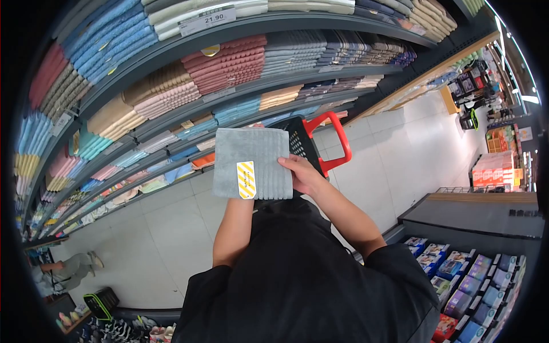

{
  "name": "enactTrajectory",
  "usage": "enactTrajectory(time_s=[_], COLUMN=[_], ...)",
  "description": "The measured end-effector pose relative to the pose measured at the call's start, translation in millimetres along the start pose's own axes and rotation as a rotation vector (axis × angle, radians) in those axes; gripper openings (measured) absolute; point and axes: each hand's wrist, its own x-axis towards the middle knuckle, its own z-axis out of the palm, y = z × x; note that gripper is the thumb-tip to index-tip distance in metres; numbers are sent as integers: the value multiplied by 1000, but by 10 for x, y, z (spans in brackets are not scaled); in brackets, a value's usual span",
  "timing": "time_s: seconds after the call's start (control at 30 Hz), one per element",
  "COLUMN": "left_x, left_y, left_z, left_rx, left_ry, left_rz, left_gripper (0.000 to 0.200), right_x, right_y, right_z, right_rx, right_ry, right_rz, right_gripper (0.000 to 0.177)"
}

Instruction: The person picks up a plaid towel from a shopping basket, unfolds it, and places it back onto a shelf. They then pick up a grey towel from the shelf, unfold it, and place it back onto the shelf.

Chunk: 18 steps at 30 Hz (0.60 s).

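A folded grey-blue towel with ribbed stripes is held up in front of my chest. On its lower part is a yellow-and-white striped label. My right hand grips the towel's right edge, thumb on top and the other fingers behind it. Underneath lies my left hand, mostly hidden by the towel; only a bit of its fingertips shows at the far edge. Just beyond the towel is a dark shopping basket with a red handle.
Shelves stacked with folded towels curve along the front and left, with a price tag on an upper edge. Boxed goods stand at lower right. Another person is at far left, near a black-and-green basket.
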Motion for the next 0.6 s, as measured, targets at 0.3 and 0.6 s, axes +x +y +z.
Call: enactTrajectory(time_s=[0.3, 0.6], left_x=[-60, 754], left_y=[178, -246], left_z=[-129, 715], left_rx=[198, 897], left_ry=[385, 409], left_rz=[-286, -441], left_gripper=[50, 51], right_x=[-169, -210], right_y=[-363, -1315], right_z=[-347, -777], right_rx=[-271, -293], right_ry=[137, 149], right_rz=[-313, -451], right_gripper=[59, 63])
